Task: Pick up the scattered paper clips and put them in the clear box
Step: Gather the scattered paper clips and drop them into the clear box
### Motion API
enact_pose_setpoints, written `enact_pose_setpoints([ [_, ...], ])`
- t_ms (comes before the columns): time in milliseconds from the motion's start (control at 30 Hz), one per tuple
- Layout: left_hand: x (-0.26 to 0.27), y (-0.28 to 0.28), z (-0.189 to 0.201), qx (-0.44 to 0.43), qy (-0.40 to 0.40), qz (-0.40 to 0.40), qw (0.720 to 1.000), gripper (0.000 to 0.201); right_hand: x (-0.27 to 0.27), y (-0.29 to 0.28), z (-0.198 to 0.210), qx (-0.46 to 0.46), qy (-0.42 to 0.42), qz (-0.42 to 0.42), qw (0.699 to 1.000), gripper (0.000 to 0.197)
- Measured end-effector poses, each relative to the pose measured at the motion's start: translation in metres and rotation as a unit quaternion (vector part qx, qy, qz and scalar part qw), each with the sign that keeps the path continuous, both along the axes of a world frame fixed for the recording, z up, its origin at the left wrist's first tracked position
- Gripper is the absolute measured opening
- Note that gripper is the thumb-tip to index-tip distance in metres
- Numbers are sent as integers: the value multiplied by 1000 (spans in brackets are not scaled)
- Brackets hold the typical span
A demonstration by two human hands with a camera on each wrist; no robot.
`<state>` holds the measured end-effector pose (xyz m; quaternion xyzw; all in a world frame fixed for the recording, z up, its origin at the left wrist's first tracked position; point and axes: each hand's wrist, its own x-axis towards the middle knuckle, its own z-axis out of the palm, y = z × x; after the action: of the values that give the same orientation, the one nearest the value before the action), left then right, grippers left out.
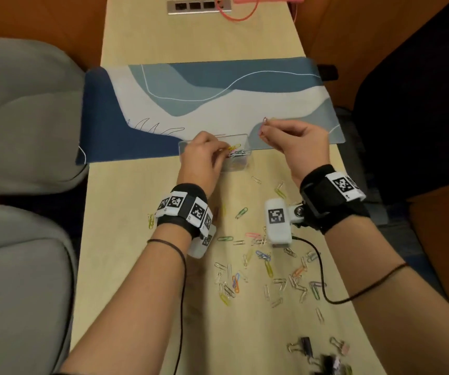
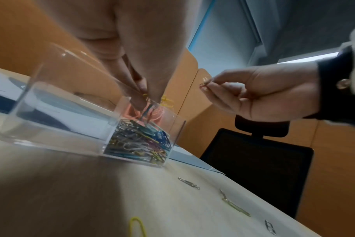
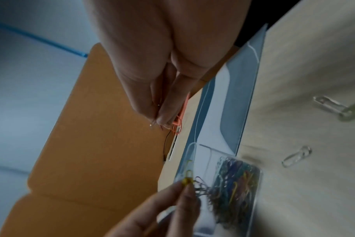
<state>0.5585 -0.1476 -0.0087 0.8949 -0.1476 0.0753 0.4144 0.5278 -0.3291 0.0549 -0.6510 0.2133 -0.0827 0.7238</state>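
The box (image 1: pixel 241 158) stands at the mat's (image 1: pixel 163 104) near edge, clips heaped in its right compartment; loose clips (image 1: pixel 261 266) lie scattered on the table (image 1: pixel 136 266) nearer the person, binder clips (image 1: pixel 315 350) nearest

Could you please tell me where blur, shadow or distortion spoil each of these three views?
Head view: binder clips at the bottom edge smear, and straight table edges bow. Left wrist view: a dark shadow covers the near tabletop; the clear box stays sharp. Right wrist view: soft throughout, with loose paper clips streaked.
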Motion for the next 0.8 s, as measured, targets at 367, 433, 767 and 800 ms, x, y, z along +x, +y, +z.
enact_pose_setpoints([
  [367,-13,25,8,-60,-21,19,998,21,28,33,-30,-448,-141,172,866,13],
  [433,-20,37,8,-68,-24,30,997,21,28,36,-34,-494,-116,225,832,18],
  [767,-93,83,26,-54,-1,59,997,26,10,40,-6,-524,-80,226,817,22],
  [800,-101,86,27,-52,8,61,997,25,5,39,-1,-518,-82,215,824,21],
])
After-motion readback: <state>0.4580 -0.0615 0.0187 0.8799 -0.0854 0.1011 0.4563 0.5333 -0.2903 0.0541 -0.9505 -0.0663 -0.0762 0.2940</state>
